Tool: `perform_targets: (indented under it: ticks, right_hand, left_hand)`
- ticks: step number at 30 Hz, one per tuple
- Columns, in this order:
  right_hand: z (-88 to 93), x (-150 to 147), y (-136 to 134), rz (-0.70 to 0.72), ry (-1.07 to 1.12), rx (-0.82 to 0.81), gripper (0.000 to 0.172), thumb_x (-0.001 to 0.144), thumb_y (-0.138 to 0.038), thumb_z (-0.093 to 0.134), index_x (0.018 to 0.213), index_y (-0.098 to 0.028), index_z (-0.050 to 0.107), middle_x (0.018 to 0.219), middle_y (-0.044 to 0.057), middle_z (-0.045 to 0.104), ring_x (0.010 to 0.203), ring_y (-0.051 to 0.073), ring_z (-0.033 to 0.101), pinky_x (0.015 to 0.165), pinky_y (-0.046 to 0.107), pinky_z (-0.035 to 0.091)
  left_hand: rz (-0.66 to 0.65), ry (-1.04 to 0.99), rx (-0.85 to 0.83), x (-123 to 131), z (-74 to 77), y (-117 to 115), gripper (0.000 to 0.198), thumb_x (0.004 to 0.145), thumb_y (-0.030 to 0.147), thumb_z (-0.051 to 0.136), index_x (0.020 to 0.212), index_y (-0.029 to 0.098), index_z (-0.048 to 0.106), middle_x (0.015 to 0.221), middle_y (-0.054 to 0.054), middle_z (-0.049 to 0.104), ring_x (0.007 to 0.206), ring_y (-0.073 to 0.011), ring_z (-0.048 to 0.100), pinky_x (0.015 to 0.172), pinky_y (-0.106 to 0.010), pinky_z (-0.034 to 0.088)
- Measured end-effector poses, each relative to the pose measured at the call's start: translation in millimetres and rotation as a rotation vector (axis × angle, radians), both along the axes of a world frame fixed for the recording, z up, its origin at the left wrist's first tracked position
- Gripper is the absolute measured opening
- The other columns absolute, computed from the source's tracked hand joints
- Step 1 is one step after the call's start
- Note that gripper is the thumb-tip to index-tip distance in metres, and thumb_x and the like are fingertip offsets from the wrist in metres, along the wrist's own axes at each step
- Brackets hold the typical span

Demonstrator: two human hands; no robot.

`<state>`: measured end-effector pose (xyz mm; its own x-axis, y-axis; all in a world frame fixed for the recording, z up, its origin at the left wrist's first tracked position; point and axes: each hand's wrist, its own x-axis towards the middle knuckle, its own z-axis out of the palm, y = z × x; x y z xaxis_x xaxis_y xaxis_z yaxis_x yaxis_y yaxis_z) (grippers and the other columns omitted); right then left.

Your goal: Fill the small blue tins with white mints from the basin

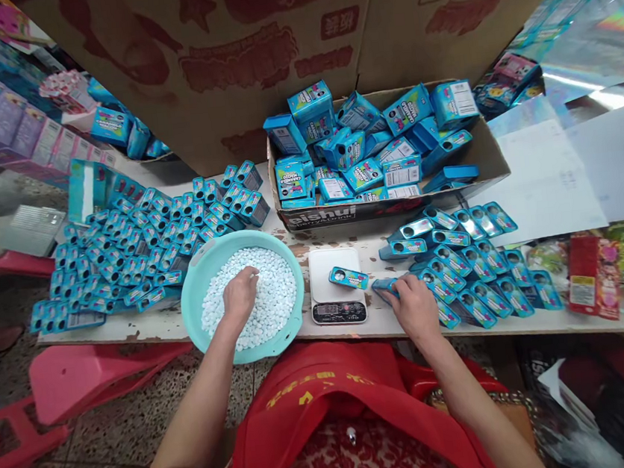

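Note:
My left hand (241, 299) is over a turquoise basin (190, 308) filled with small white candies (274, 298). Its fingers are pinched together at the candies; what they hold, if anything, is too small to make out. Just right of the basin, a small blue candy box (349, 278) with a round hole in its top stands on a white digital kitchen scale (323, 290). To the right of the scale, my right hand (415, 308) grips another blue candy box (384, 286), beside a cluster of similar boxes (468, 261).
Many blue boxes with holes (138, 246) crowd the left of the table. A cardboard tray (332, 215) of closed blue boxes stands behind the scale, before a large carton (269, 58). White paper sheets (554, 184) and colourful packets (593, 277) lie right. A pink stool (86, 380) is at left.

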<state>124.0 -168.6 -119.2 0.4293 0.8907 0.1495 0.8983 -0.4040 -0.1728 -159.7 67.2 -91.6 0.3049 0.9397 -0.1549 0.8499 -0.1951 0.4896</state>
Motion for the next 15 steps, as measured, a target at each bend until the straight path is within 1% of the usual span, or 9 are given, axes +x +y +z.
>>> perform_targets:
  ticks: [2, 4, 6, 8, 10, 11, 13, 15]
  right_hand:
    - [-3.7, -0.4, -1.5, -0.025, 0.022, -0.011, 0.024, 0.090, -0.039, 0.049, 0.078, -0.020, 0.058, 0.081, 0.009, 0.058, 0.073, 0.024, 0.048, 0.059, 0.033, 0.033]
    - [-5.8, -2.0, -2.1, -0.058, 0.049, 0.018, 0.023, 0.090, -0.039, 0.048, 0.083, -0.020, 0.057, 0.080, 0.009, 0.058, 0.075, 0.025, 0.049, 0.061, 0.034, 0.036]
    - [-4.7, -5.7, -1.4, -0.066, 0.072, 0.107, 0.024, 0.089, -0.041, 0.049, 0.093, -0.018, 0.057, 0.090, 0.013, 0.060, 0.084, 0.027, 0.051, 0.070, 0.037, 0.041]
    - [-1.4, -11.7, 2.0, -0.028, 0.091, 0.223, 0.033, 0.087, -0.042, 0.052, 0.107, -0.016, 0.054, 0.106, 0.017, 0.059, 0.099, 0.029, 0.051, 0.081, 0.043, 0.043]
    - [1.1, -19.2, 9.5, 0.040, 0.128, 0.307, 0.042, 0.086, -0.041, 0.056, 0.118, -0.015, 0.048, 0.116, 0.018, 0.056, 0.108, 0.030, 0.048, 0.089, 0.046, 0.043]
    - [1.0, -23.1, 14.8, 0.075, 0.159, 0.322, 0.045, 0.086, -0.039, 0.056, 0.122, -0.015, 0.046, 0.118, 0.018, 0.055, 0.110, 0.030, 0.047, 0.091, 0.046, 0.043]
    - [-2.0, -29.6, 27.7, 0.121, 0.232, 0.306, 0.042, 0.086, -0.032, 0.055, 0.123, -0.014, 0.046, 0.119, 0.018, 0.055, 0.111, 0.030, 0.048, 0.092, 0.046, 0.043]
    - [-5.5, -33.7, 41.5, 0.113, 0.316, 0.263, 0.034, 0.085, -0.028, 0.054, 0.116, -0.014, 0.052, 0.112, 0.017, 0.059, 0.105, 0.030, 0.052, 0.088, 0.047, 0.045]
  left_hand:
    - [-0.036, 0.013, 0.014, 0.6, -1.9, 0.1, 0.013, 0.077, 0.017, 0.053, 0.081, 0.025, 0.063, 0.082, -0.004, 0.066, 0.074, -0.0230, 0.057, 0.068, -0.029, 0.037]
    - [-0.062, 0.044, 0.012, 1.2, -1.9, -0.4, 0.012, 0.078, 0.018, 0.054, 0.082, 0.024, 0.063, 0.092, -0.006, 0.066, 0.083, -0.0246, 0.058, 0.071, -0.031, 0.038]
    - [-0.067, 0.069, 0.011, 2.6, 0.5, -1.7, 0.010, 0.077, 0.020, 0.056, 0.083, 0.024, 0.064, 0.096, -0.007, 0.065, 0.092, -0.0272, 0.056, 0.074, -0.033, 0.040]
    - [-0.060, 0.019, 0.025, 7.0, 5.2, -4.1, 0.009, 0.076, 0.021, 0.060, 0.083, 0.024, 0.065, 0.098, -0.008, 0.064, 0.098, -0.0284, 0.055, 0.079, -0.034, 0.041]
    - [-0.036, -0.127, 0.023, 16.5, 10.7, -8.6, 0.008, 0.076, 0.021, 0.060, 0.081, 0.024, 0.065, 0.096, -0.007, 0.064, 0.095, -0.0260, 0.056, 0.081, -0.034, 0.041]
    - [-0.015, -0.228, 0.005, 23.3, 13.2, -12.2, 0.007, 0.077, 0.022, 0.060, 0.080, 0.023, 0.066, 0.093, -0.007, 0.065, 0.091, -0.0239, 0.057, 0.081, -0.033, 0.042]
    - [0.034, -0.444, -0.083, 40.3, 16.7, -22.2, 0.008, 0.078, 0.025, 0.060, 0.077, 0.023, 0.067, 0.086, -0.005, 0.065, 0.083, -0.0198, 0.058, 0.077, -0.029, 0.043]
    - [0.070, -0.633, -0.204, 58.5, 17.9, -34.4, 0.009, 0.076, 0.028, 0.061, 0.075, 0.022, 0.068, 0.081, -0.003, 0.066, 0.078, -0.0170, 0.059, 0.073, -0.026, 0.044]
